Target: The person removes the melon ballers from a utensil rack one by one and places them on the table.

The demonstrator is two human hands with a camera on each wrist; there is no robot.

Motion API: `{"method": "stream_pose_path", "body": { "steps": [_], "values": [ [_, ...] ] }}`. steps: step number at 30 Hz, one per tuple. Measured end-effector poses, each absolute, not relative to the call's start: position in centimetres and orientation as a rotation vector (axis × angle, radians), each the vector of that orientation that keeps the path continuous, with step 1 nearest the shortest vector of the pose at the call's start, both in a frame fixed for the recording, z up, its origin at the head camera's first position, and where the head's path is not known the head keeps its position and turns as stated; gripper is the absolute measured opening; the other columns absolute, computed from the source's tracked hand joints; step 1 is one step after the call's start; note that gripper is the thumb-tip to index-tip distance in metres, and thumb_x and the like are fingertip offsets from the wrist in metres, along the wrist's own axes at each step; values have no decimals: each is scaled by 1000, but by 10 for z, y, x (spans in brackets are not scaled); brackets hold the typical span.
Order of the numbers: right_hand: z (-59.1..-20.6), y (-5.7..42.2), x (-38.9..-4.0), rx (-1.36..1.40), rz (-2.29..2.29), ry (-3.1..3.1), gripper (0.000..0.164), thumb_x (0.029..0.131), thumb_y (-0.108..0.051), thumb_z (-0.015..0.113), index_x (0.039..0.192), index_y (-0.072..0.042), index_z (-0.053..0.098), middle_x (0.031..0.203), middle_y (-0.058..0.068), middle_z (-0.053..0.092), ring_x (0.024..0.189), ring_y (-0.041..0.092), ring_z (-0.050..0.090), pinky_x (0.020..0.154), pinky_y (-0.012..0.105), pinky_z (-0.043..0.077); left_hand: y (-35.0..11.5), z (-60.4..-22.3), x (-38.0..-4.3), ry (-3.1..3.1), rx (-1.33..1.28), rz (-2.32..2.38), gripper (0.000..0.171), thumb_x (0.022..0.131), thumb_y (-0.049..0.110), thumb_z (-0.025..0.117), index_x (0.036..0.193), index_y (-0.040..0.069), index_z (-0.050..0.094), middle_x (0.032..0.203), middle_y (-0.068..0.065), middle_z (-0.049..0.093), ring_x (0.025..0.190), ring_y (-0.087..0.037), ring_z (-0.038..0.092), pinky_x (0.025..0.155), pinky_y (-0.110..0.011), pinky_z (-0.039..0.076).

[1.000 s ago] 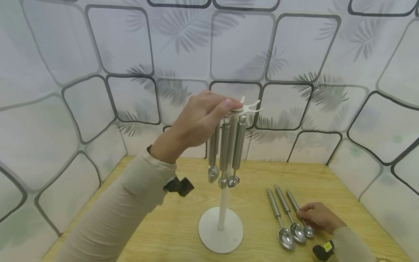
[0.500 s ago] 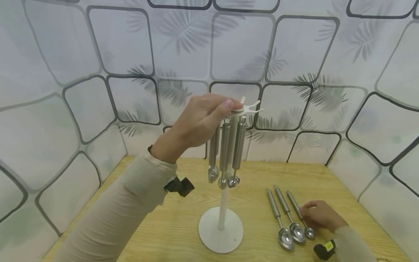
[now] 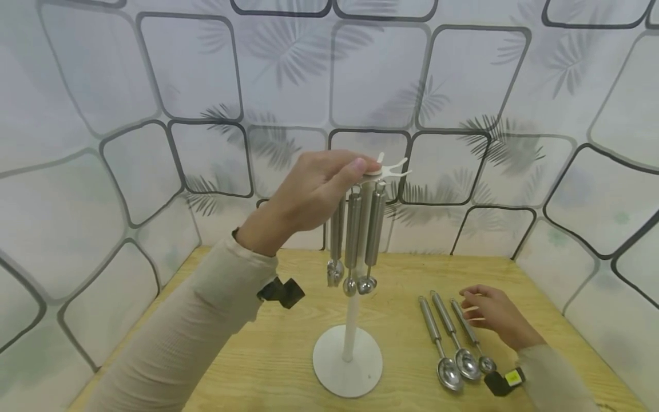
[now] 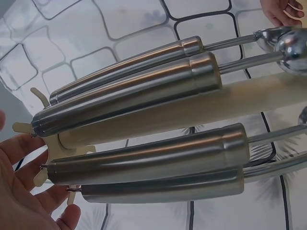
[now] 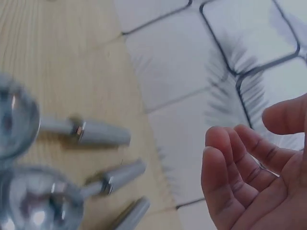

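Note:
My left hand (image 3: 316, 189) rests on the top of a white hanging stand (image 3: 334, 372), thumb and index finger on its hub. Several steel scoops (image 3: 353, 229) hang upright from the stand's hooks; in the left wrist view, spread fingers (image 4: 21, 146) reach among these hooks. Three more steel scoops lie side by side on the table, bowls toward me: a left one (image 3: 449, 375), a middle one (image 3: 467, 365) and a smaller right one (image 3: 467, 327). Just over the smaller scoop's handle, my right hand (image 3: 491, 313) holds nothing, its fingers loosely bent and parted in the right wrist view.
The stand's round base sits on a light wooden table (image 3: 268, 343), left of the lying scoops. Patterned wall covering (image 3: 288, 74) encloses the table at the back and both sides. Unused white hooks (image 3: 399, 166) stick out at the stand's top right.
My right hand has let go of the smaller scoop and moved up and away toward the far end of its handle, fingers parting. The left hand has stayed on the stand's top.

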State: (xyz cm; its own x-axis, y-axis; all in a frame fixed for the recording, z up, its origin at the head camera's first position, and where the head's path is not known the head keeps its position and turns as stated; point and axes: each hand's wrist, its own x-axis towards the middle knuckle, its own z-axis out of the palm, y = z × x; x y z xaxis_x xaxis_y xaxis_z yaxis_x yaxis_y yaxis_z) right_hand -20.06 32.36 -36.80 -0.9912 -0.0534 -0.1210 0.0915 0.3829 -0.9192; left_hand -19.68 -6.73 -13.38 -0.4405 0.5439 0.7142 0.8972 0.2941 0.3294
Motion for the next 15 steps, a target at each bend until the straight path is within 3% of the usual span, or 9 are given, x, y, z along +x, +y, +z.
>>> {"method": "stream_pose_path", "body": {
  "steps": [7,15],
  "values": [
    [-336,293,-195,-163,-1870,2403,46,106,-32,37,124,8,49,95,9,58,79,19,64,69,34,56,-65,-133,-197,-2089,-1326,-987,37,100,19,41,120,1,67,122,-9,65,116,-18,57,100,-29,41],
    [-307,262,-189,-451,-2021,2206,26,105,-28,42,108,-12,62,91,3,62,77,16,65,67,31,55,-65,-136,-203,-1998,-1416,-983,38,96,21,45,116,-2,67,121,-12,65,119,-20,55,102,-31,38]
  ]
}}
